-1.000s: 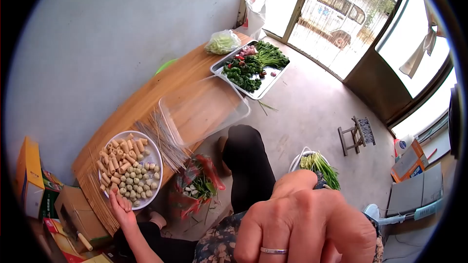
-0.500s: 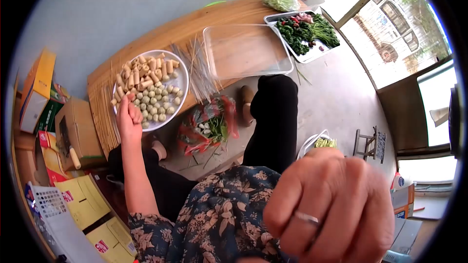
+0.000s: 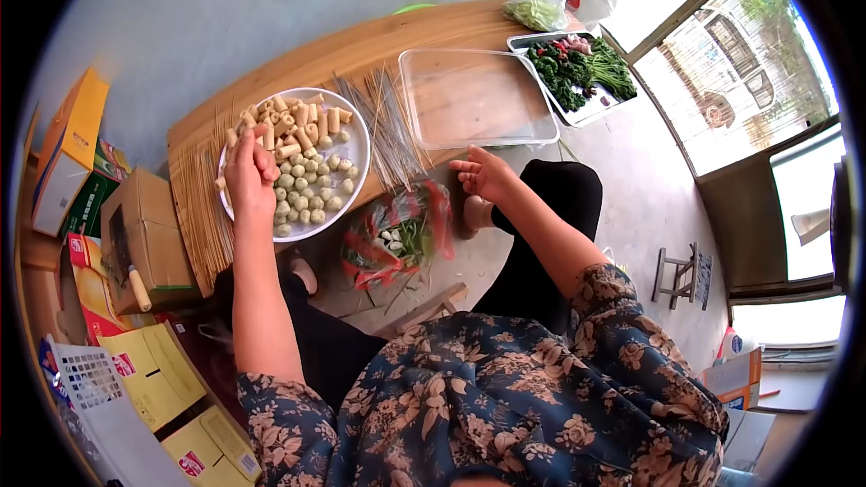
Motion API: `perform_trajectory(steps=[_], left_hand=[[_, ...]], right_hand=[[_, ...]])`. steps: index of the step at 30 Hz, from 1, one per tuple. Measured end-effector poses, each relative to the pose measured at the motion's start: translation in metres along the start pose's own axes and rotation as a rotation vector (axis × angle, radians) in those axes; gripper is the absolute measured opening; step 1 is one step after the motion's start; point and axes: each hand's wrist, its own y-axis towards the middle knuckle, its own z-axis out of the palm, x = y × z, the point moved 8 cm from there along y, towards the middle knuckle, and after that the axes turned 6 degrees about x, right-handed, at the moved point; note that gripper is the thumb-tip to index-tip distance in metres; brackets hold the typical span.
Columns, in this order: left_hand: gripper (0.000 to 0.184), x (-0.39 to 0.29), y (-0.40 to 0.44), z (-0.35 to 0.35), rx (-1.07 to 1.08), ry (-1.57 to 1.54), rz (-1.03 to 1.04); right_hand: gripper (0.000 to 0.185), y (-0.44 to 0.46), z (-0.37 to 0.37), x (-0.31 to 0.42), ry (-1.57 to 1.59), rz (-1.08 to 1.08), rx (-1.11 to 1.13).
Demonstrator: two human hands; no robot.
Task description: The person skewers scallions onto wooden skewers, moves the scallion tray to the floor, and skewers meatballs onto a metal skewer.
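My left hand (image 3: pixel 251 176) is over the left side of a round white plate (image 3: pixel 361 171), its fingers curled together. Whatever those fingers may hold is hidden. Short tan cylindrical pieces (image 3: pixel 309 115) are heaped on the plate's far side, and pale green balls (image 3: pixel 311 188) cover the near side. My right hand (image 3: pixel 487 175) is in front of the table edge with its fingers loosely apart and nothing visible in them. It is close to a clear plastic tray (image 3: pixel 478 99) and a spread of thin sticks (image 3: pixel 390 126).
More thin sticks (image 3: pixel 200 207) lie left of the plate. A metal tray with leafy greens (image 3: pixel 577 68) and a bagged vegetable (image 3: pixel 537 11) are at the table's far right. A red-striped plastic bag (image 3: pixel 397 243) with greens is below the table edge. Cardboard boxes (image 3: pixel 144 225) stand at left; a small stool (image 3: pixel 683 275) at right.
My right hand has moved from close in front of the camera to the table's front edge, its fist loosening. My left hand stays at the plate. The view has shifted slightly.
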Motion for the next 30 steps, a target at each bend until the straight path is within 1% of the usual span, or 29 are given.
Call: perform_trajectory(steps=[1, 3, 4, 8, 10, 11, 13, 15, 20, 22, 27, 29, 30], left_hand=[[0.025, 0.0, -0.001, 0.009, 0.042, 0.039, 0.016], [0.024, 0.003, -0.006, 0.017, 0.031, 0.064, 0.004], [0.024, 0.003, -0.005, 0.018, 0.051, 0.072, 0.004], [0.023, 0.003, -0.005, 0.022, 0.064, 0.09, -0.008], [0.024, 0.001, -0.006, 0.024, 0.07, 0.11, 0.005], [0.024, 0.001, -0.006, 0.024, 0.065, 0.13, 0.007], [0.024, 0.004, -0.006, 0.024, 0.077, 0.133, 0.0], [0.024, 0.006, -0.005, 0.025, 0.086, 0.135, -0.005], [0.023, 0.009, -0.006, 0.03, 0.124, 0.12, 0.004], [0.023, 0.009, -0.006, 0.031, 0.124, 0.125, 0.0], [0.024, 0.013, -0.003, 0.032, 0.121, 0.168, -0.02], [0.023, 0.013, -0.004, 0.034, 0.124, 0.162, -0.018], [0.023, 0.014, -0.002, 0.033, 0.131, 0.165, -0.013]], right_hand=[[0.028, 0.016, -0.012, 0.001, 0.0, -0.006, -0.004], [0.031, 0.042, -0.035, 0.003, 0.012, 0.035, -0.109], [0.033, 0.047, -0.04, 0.01, -0.024, -0.018, -0.192], [0.032, 0.064, -0.056, 0.018, -0.052, -0.04, -0.255], [0.026, 0.072, -0.062, 0.021, 0.001, -0.074, -0.278], [0.026, 0.073, -0.063, 0.023, 0.006, -0.073, -0.28], [0.02, 0.071, -0.071, 0.03, 0.032, -0.11, -0.371], [0.019, 0.073, -0.074, 0.038, 0.053, -0.143, -0.376], [0.018, 0.083, -0.092, 0.057, -0.026, -0.09, -0.379], [0.019, 0.084, -0.097, 0.064, -0.074, -0.109, -0.413], [0.022, 0.092, -0.105, 0.071, -0.119, -0.085, -0.4], [0.027, 0.091, -0.102, 0.067, -0.114, -0.11, -0.349], [0.036, 0.089, -0.101, 0.062, -0.124, -0.097, -0.344]])
